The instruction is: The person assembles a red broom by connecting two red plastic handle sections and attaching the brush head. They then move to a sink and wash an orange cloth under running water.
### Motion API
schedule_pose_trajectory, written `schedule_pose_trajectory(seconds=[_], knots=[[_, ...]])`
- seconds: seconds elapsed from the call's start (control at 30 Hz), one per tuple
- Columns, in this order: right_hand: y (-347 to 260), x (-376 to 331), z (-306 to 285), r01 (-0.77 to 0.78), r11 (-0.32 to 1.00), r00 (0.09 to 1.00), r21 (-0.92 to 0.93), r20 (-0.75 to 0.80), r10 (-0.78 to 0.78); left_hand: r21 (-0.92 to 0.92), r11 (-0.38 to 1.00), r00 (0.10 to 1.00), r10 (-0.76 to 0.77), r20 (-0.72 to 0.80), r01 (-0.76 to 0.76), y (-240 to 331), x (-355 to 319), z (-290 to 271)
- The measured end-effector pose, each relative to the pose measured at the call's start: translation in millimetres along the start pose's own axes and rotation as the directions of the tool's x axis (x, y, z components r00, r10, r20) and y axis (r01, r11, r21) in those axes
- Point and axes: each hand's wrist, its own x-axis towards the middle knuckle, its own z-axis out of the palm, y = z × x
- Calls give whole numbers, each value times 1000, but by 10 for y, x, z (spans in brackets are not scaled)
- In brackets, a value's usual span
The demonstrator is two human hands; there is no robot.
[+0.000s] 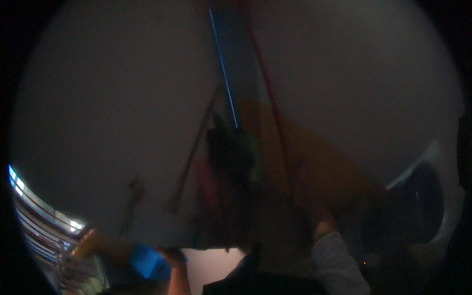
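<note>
The picture is dark and blurred. A large pale grey sheet or panel [113,108] fills most of the view. My left hand [172,255] is raised at its lower edge, beside a bright blue object [150,263]; its grip is too dim to make out. My right forearm in a light grey sleeve [337,265] reaches up into a dark mass [231,152], and my right hand [319,223] is mostly lost in shadow there. Next to that arm lies an orange-yellow shape [309,162].
A blue strip [228,64] and a thin red cord [268,93] run down from the top centre. A round dark opening with a pale rim [418,206] sits at the right. Bright slatted shapes [39,216] show at the lower left.
</note>
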Motion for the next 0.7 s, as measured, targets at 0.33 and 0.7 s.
schedule_pose_trajectory(seconds=[0.33, 0.7], knots=[[27, -2648, -1205, 464, 866, 810, -184, 485, -331, 300, 953, 683, -243, 689, 37, 54, -1743, 1151], [665, -2359, -1472, -388, 892, 921, 232, 50, 387, 685, 728, 461, -601, 653, -23, -480, -1202, 550]])
